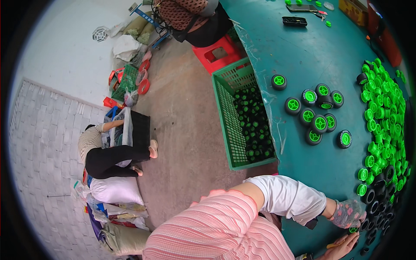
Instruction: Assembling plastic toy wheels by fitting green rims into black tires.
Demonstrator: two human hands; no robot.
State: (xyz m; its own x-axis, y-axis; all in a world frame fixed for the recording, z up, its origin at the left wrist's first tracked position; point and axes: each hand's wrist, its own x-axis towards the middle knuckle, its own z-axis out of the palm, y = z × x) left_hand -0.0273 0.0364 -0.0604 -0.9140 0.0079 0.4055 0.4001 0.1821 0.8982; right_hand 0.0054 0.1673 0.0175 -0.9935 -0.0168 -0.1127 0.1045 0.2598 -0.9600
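At the lower right of the table, my left hand (pixel 350 213), in a grey floral glove below a white sleeve cover, is closed at a small wheel (pixel 353 230) with a green hub. Just nearer, my bare right hand (pixel 345 248) has its fingers stretched toward that wheel. A yellow handle (pixel 333 245) shows in its grip; the rest of that tool is hidden. Beside both hands lies a heap of black tyres (pixel 379 203). Beyond it spreads a large pile of loose green hubs (pixel 381 117). Several finished wheels (pixel 320 123) with black tyres lie farther up the table.
A green crate (pixel 225 125) of wheels stands against the left edge of the teal table (pixel 303 169). Behind it, a person sits on a red stool (pixel 219 54). Across the floor, another person (pixel 108 156) bends over a black bin (pixel 141 132) near sacks (pixel 117 190).
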